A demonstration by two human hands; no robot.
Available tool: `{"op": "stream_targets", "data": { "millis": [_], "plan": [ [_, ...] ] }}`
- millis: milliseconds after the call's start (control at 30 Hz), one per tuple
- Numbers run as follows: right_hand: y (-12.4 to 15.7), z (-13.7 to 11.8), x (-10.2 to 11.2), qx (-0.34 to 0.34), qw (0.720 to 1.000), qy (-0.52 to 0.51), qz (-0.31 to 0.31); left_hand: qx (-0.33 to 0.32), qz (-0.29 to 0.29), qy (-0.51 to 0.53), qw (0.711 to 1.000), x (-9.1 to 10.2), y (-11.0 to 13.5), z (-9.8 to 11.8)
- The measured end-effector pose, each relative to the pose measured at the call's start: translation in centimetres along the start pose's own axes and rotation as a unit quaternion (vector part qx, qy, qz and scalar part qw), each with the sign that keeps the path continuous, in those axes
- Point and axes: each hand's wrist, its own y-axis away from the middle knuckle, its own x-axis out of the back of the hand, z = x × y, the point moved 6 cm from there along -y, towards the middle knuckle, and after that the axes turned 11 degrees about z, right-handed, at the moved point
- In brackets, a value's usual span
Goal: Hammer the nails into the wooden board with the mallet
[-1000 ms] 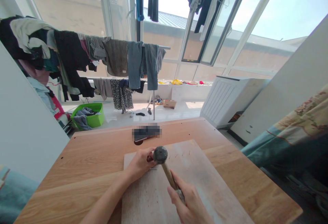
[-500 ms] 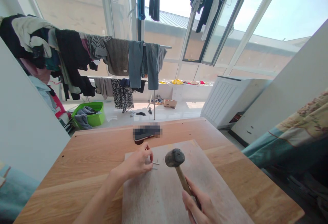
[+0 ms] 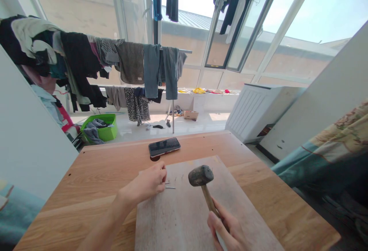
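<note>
My right hand (image 3: 225, 224) is wrapped round the wooden handle of a rubber mallet (image 3: 201, 175), its dark head raised over a pale wooden board (image 3: 195, 212). At the board's upper left edge, my left hand (image 3: 152, 180) has its fingers curled and pressed together. Whatever lies between those fingertips is hidden. A silver nail (image 3: 170, 187) lies flat on the board just right of the fingers, and a second nail (image 3: 167, 182) is partly covered by them. Thin nails (image 3: 182, 177) stand up from the board farther right.
A phone (image 3: 164, 147) lies on the wooden table (image 3: 86, 189) behind the board, beside a dark round hole. Beyond the table are a rack of hanging clothes (image 3: 131, 63), a green basin (image 3: 110, 133) and a white ribbed cabinet (image 3: 250, 109). A curtain (image 3: 324, 155) hangs at right.
My left hand has drawn slightly left, its fingers closing more beside the nails. The mallet has shifted a little right, with its head turned.
</note>
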Motion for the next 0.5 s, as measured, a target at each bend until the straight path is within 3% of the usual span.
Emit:
{"op": "stream_targets", "data": {
  "millis": [233,500],
  "plan": [
    [-0.1,-0.1,0.0,0.005,1.0,-0.012,-0.002,0.044,-0.017,-0.029,0.998,0.5,0.2,0.0],
    [-0.1,0.3,0.0,-0.004,1.0,-0.008,0.001,0.047,-0.032,-0.067,0.996,0.6,0.5,1.0]
  ]
}}
